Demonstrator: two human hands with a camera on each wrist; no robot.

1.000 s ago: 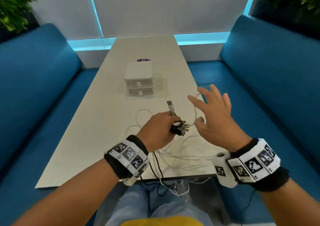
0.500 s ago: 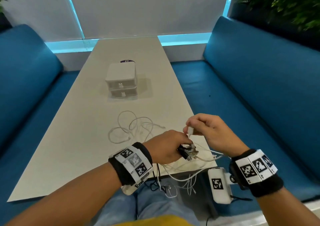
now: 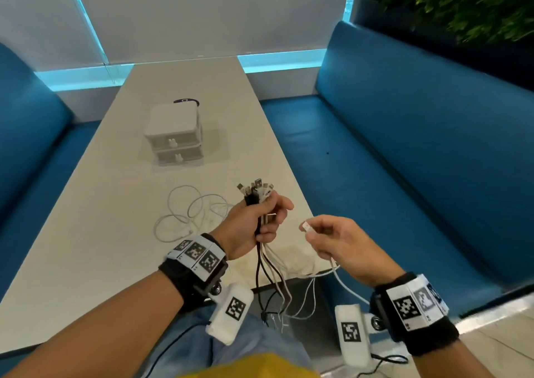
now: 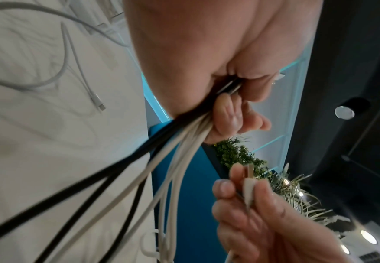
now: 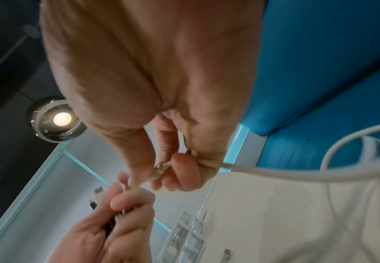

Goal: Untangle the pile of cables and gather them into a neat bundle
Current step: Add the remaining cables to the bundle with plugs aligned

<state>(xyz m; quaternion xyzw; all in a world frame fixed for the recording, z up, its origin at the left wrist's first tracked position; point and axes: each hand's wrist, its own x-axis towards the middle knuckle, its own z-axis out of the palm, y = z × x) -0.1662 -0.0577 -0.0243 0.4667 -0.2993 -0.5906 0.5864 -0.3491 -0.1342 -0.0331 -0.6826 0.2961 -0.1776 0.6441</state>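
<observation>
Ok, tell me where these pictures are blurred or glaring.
Head view: plant at top right smeared, hands sharp. Left wrist view: cables streaked with motion blur, left hand soft. Right wrist view: ceiling lamp glares, right hand close and soft.

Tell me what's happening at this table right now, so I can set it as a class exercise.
A person is sorting charging cables. The left hand grips a bunch of cable plugs upright, black and white cords hanging below. The right hand pinches one white connector beside it, not yet added. A loose white cable lies coiled on the table, near a small drawer box.
</observation>
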